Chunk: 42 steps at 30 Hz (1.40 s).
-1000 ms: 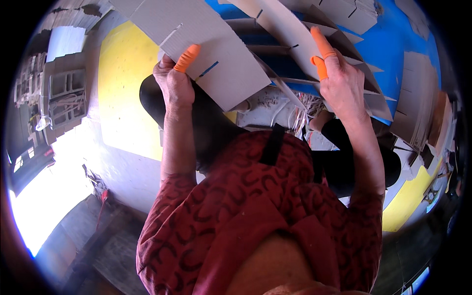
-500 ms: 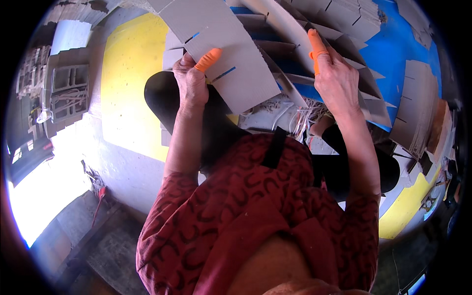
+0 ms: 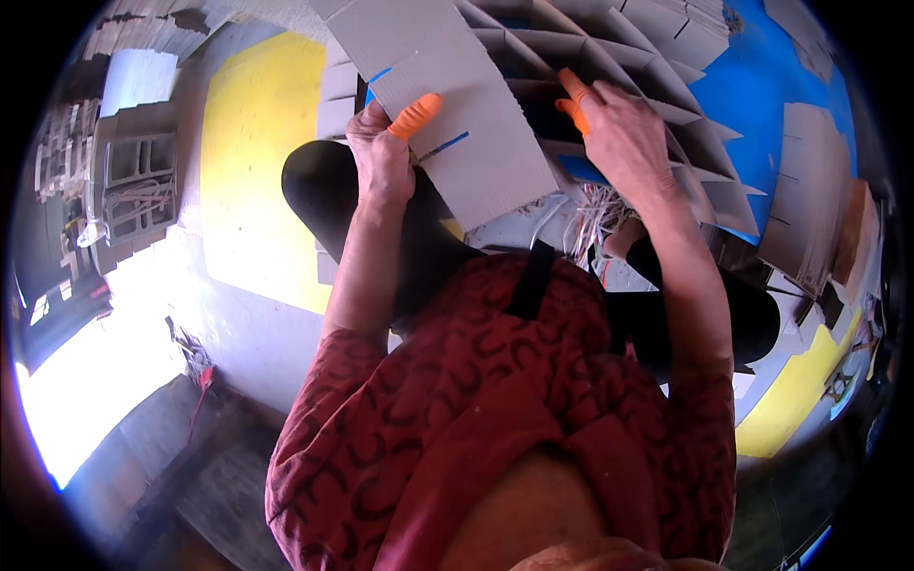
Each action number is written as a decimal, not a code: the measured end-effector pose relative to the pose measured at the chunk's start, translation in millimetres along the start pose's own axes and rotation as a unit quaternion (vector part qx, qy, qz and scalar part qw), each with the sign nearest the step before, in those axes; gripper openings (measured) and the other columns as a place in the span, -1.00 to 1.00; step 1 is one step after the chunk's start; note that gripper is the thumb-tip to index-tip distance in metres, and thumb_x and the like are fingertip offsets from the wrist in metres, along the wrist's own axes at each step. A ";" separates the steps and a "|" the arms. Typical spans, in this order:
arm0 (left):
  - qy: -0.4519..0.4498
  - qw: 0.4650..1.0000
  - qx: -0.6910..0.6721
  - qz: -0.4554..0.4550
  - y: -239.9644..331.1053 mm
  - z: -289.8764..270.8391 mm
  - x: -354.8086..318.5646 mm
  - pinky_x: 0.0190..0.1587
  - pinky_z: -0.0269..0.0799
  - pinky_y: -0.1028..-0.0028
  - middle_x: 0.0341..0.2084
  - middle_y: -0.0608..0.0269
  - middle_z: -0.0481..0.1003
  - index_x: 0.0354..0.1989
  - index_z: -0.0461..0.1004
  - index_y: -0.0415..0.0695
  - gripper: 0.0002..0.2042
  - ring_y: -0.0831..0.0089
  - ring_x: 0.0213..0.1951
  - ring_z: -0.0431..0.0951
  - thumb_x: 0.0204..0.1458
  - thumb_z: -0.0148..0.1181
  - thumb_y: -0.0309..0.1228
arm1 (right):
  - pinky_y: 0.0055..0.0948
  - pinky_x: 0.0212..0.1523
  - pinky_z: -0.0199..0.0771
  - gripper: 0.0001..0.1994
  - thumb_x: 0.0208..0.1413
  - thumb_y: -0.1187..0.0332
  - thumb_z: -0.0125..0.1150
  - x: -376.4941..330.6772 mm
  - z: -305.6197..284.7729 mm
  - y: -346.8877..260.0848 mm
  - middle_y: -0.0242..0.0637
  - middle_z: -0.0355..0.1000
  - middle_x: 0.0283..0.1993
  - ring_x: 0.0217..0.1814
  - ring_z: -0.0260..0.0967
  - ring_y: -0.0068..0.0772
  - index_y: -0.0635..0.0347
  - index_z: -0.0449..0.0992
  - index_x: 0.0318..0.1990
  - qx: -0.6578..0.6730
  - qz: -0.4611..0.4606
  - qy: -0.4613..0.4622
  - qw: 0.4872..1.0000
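My left hand (image 3: 384, 157), with an orange cover on its thumb, is closed on the left edge of a flat grey-brown cardboard divider strip (image 3: 466, 100) with slots cut in it. Just right of the strip stands a grid of interlocked cardboard dividers (image 3: 657, 90), and the strip overlaps its left part. Over the front of this grid lies my right hand (image 3: 624, 138). Its orange-covered thumb and index finger are stretched out and apart above a dark cell. The other fingers partly hide behind the hand, and I see nothing held in it.
Under the grid is a blue sheet (image 3: 752, 86). Stacked slotted cardboard (image 3: 804, 190) stands at the right, more strips (image 3: 676, 29) at the far side. A yellow sheet (image 3: 257, 171) lies left. Cardboard scraps (image 3: 605, 219) litter the floor between my legs. A grey crate (image 3: 140, 181) stands far left.
My right hand has let go of the upright cardboard strip and moved left over the grid. That strip now sits lower among the dividers. My left hand and its strip have shifted slightly right.
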State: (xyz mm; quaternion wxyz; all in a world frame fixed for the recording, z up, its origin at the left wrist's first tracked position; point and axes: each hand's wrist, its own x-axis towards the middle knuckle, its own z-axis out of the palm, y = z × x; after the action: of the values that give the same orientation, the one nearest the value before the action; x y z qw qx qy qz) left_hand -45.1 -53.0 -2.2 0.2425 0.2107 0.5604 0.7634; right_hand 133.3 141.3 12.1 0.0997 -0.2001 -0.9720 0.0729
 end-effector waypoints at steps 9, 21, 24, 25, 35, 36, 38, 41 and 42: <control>-0.255 0.888 0.368 0.109 21.6 54.6 8.8 0.04 0.45 0.38 -0.13 0.22 0.57 0.03 0.53 -0.15 -0.51 0.40 -0.08 0.55 -0.05 0.44 -0.17 | -0.56 -0.08 0.45 -0.63 0.14 0.57 0.04 6.4 -12.1 15.7 -0.21 0.53 -0.10 -0.17 0.45 -0.54 0.29 0.45 0.13 0.539 0.223 0.161 0.796; -0.212 0.708 0.595 0.316 -36.6 66.3 44.4 0.30 0.17 0.16 -0.06 0.22 0.55 -0.09 0.59 -0.02 -0.63 0.22 0.15 0.43 -0.13 0.46 -0.29 | -0.53 -0.03 0.33 -0.68 0.13 0.28 0.21 -19.2 -25.3 65.6 -0.25 0.50 -0.15 -0.12 0.39 -0.44 0.26 0.50 -0.01 0.493 0.208 -0.021 0.845; -0.183 0.680 0.617 0.352 -20.0 39.7 64.2 0.19 0.28 0.21 -0.29 0.29 0.61 -0.21 0.64 0.01 -0.75 0.31 -0.05 0.55 -0.06 0.41 -0.22 | -0.47 0.11 0.35 -0.71 0.16 0.39 0.15 -36.3 -12.2 109.0 -0.17 0.52 -0.06 0.01 0.44 -0.37 0.31 0.52 0.01 0.606 0.238 0.142 0.746; -0.150 0.682 0.624 0.352 -4.9 22.7 72.5 0.09 0.35 0.23 -0.33 0.28 0.61 -0.23 0.65 0.01 -0.75 0.29 -0.10 0.56 -0.07 0.41 -0.21 | -0.45 0.15 0.35 -0.71 0.17 0.41 0.13 -42.1 -9.5 130.7 -0.16 0.52 -0.04 0.04 0.45 -0.36 0.32 0.52 0.02 0.643 0.224 0.200 0.705; 0.328 0.829 0.435 0.123 43.3 -238.7 31.5 -0.21 0.45 0.48 -0.31 0.32 0.63 -0.04 0.62 -0.16 -0.64 0.49 -0.35 0.53 -0.09 0.26 -0.54 | -0.40 0.34 0.24 -0.73 0.24 0.52 0.01 -70.4 21.6 164.7 -0.12 0.49 0.07 0.18 0.40 -0.32 0.35 0.52 0.04 0.611 0.272 0.229 0.708; 0.331 0.846 0.407 0.092 25.7 -268.7 15.9 -0.17 0.45 0.46 -0.32 0.29 0.64 -0.07 0.63 -0.20 -0.66 0.46 -0.33 0.54 -0.10 0.25 -0.53 | -0.39 0.34 0.24 -0.73 0.24 0.52 0.01 -69.6 24.7 165.1 -0.12 0.49 0.07 0.19 0.40 -0.31 0.35 0.52 0.04 0.608 0.273 0.222 0.712; 0.338 0.871 0.357 -0.013 -9.6 -301.2 -4.9 -0.10 0.44 0.44 -0.34 0.25 0.64 -0.11 0.64 -0.23 -0.68 0.40 -0.28 0.56 -0.10 0.22 -0.53 | -0.39 0.33 0.25 -0.73 0.24 0.53 0.00 -67.5 23.7 165.9 -0.13 0.49 0.07 0.19 0.40 -0.31 0.35 0.52 0.04 0.605 0.272 0.216 0.716; 0.274 0.865 0.409 -0.096 -57.8 -325.3 -10.2 -0.04 0.46 0.38 -0.29 0.19 0.65 -0.11 0.65 -0.16 -0.70 0.31 -0.18 0.59 -0.04 0.17 -0.42 | -0.38 0.33 0.26 -0.72 0.23 0.54 0.00 -63.9 16.1 164.7 -0.14 0.49 0.07 0.18 0.40 -0.33 0.34 0.52 0.05 0.615 0.267 0.219 0.709; 0.257 0.858 0.425 -0.130 -66.9 -313.2 -1.5 -0.04 0.47 0.34 -0.23 0.15 0.66 -0.08 0.64 -0.12 -0.68 0.26 -0.16 0.61 0.00 0.16 -0.33 | -0.38 0.33 0.27 -0.72 0.23 0.55 0.01 -65.2 10.0 165.3 -0.14 0.49 0.07 0.18 0.40 -0.33 0.34 0.51 0.06 0.612 0.272 0.228 0.706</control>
State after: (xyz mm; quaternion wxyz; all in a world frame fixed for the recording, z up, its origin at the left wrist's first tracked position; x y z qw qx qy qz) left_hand -220.8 -272.8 -155.0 0.0740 0.0152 0.8951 0.4394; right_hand 251.6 264.3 -38.3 0.3952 -0.3615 -0.5645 0.6280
